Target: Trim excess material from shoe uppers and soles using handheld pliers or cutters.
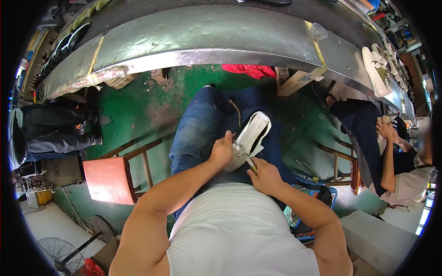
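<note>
A white shoe (pixel 253 136) lies across my blue-jeaned lap, its toe pointing away from me and a dark curved gap along its right side. My left hand (pixel 222 152) is closed on the shoe's near left side, by a greyish rounded part at the heel end. In my right hand (pixel 267 177) is a small hand tool (pixel 251 163) with a metal shaft and a yellowish handle. Its tip meets the shoe's near end. Whether it is a knife or pliers I cannot make out. A piece of cord (pixel 235 112) lies on my jeans beyond the shoe.
A metal-topped workbench (pixel 198 34) crosses the far side, with a clear plastic cup (pixel 317 32) and pale shoes (pixel 375 69) on it. A red-topped stool (pixel 108 179) stands left. People sit at both sides. A fan (pixel 60 257) is at lower left.
</note>
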The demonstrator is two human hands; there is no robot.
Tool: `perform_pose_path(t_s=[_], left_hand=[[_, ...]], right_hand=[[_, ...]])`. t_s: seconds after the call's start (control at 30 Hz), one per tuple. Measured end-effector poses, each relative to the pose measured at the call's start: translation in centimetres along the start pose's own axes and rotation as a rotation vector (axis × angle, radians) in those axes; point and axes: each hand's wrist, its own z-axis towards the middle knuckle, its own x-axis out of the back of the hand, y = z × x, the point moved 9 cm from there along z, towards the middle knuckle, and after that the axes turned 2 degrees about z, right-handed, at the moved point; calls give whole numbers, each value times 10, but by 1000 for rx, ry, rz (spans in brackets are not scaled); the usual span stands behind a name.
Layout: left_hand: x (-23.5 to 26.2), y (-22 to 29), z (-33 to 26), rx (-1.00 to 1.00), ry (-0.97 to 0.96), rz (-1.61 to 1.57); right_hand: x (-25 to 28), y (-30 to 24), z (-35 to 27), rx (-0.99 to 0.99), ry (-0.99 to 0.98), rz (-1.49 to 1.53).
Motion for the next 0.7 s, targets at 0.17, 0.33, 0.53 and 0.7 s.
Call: perform_pose_path(t_s=[0.17,0.33,0.53,0.7], left_hand=[[2,20,-12,-231,51,265],[-8,50,-24,-562,50,284],[-27,74,-45,-719,-186,684],[-31,70,-31,-570,-351,927]], right_hand=[[40,10,-12,19,-19,-88],[67,11,-1,78,243,-292],[44,65,-6,-96,195,-108],[52,80,-10,-468,-275,420]])
